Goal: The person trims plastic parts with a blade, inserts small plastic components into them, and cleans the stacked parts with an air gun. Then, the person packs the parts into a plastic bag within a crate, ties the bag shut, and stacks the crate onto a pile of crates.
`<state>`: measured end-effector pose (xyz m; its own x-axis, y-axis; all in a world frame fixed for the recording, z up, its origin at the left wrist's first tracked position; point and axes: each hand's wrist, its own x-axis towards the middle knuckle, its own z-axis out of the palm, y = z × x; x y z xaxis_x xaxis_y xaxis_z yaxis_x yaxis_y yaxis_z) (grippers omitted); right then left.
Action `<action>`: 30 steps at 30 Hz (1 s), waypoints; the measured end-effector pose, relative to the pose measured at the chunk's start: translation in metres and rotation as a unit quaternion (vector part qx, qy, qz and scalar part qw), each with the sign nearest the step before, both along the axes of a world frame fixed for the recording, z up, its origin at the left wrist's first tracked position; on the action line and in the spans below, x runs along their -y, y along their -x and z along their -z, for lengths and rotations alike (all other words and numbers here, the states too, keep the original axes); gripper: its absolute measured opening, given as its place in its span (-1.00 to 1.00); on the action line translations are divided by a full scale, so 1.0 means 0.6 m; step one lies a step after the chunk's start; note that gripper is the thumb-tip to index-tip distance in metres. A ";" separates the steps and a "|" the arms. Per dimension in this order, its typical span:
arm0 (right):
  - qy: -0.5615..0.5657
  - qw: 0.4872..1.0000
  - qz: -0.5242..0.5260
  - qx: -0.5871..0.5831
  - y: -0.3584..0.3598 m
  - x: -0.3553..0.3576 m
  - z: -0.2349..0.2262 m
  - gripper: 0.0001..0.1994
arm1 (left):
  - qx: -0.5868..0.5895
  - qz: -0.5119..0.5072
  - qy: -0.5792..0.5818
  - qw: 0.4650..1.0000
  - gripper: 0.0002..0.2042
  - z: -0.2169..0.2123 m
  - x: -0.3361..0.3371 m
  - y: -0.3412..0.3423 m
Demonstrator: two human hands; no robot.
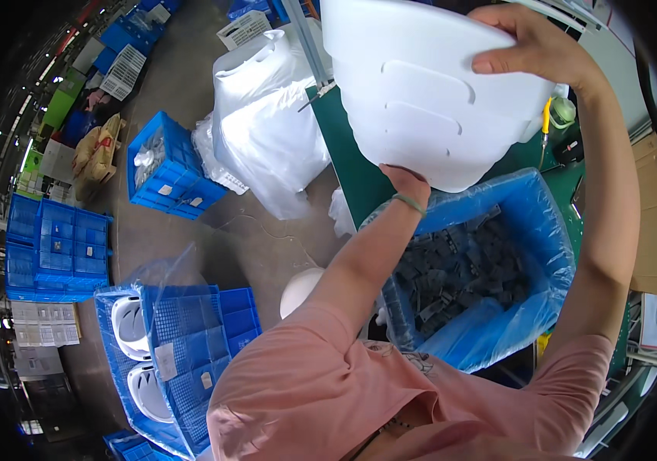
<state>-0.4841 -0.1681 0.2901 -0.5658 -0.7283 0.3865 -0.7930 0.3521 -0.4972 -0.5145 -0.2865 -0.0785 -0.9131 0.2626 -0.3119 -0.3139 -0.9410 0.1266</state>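
A large white plastic shell (428, 100), rounded and with curved raised ridges on its side, is held up in front of me above the green worktable (347, 146). My right hand (536, 48) grips its upper right rim, the thumb lying on the outer wall. Low on its left side, my left hand (407, 181) is pressed against the shell; most of those fingers are hidden behind it. Below the shell and right of my left forearm stands a blue bin (547, 230) lined with clear plastic, containing many small grey parts (459, 265).
A yellow-tipped air hose (546, 123) hangs at the table's right side. White plastic bags (263, 115) stand beyond the table. Blue crates (163, 173) are on the floor at left; one lined crate (163, 338) holds white oval pieces (130, 326). A cardboard sheet (655, 215) is at right.
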 end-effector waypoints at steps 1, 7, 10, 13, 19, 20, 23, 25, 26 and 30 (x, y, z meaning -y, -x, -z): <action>-0.132 0.953 0.258 0.084 -0.024 0.011 0.000 -0.62 | 0.037 -0.012 0.010 0.999 -0.47 0.021 -0.004 0.009; -0.159 0.937 0.284 0.129 0.066 -0.017 0.100 -0.45 | 0.130 -0.028 0.162 0.978 -0.55 0.190 0.016 0.110; -0.084 0.898 0.422 0.098 0.102 -0.079 0.187 -0.33 | 0.144 0.057 0.262 0.953 -0.63 0.157 0.024 0.101; -0.123 0.896 0.395 0.163 0.078 -0.145 0.193 -0.36 | 0.102 0.068 0.334 0.935 -0.67 -0.035 0.005 0.003; -0.084 0.929 0.314 0.175 0.097 -0.086 0.156 -0.55 | -0.113 0.106 0.244 0.957 -0.66 -0.222 0.044 -0.006; -0.085 0.930 0.314 0.172 0.089 -0.084 0.156 -0.59 | -0.093 0.131 0.182 0.970 -0.66 -0.224 0.035 0.007; -0.079 0.929 0.319 0.167 0.048 -0.082 0.155 -0.60 | 0.026 0.174 0.132 0.976 -0.66 -0.242 0.014 0.009; -0.086 0.933 0.323 0.132 0.018 -0.080 0.160 -0.65 | 0.036 0.182 0.109 0.977 -0.59 -0.259 0.012 -0.007; -0.094 0.932 0.337 0.091 -0.013 -0.060 0.145 -0.68 | -0.008 0.177 0.052 0.983 -0.55 -0.265 0.014 -0.018; -0.099 0.936 0.337 -0.034 -0.115 -0.016 0.108 -0.62 | -0.231 0.191 -0.148 0.943 -0.34 -0.280 0.023 -0.048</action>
<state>-0.4149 -0.1583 0.2252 -0.9013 -0.2753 0.3345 -0.3846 0.8638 -0.3255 -0.4858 -0.3002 0.0896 -0.7554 0.6123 0.2334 -0.6120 -0.7865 0.0828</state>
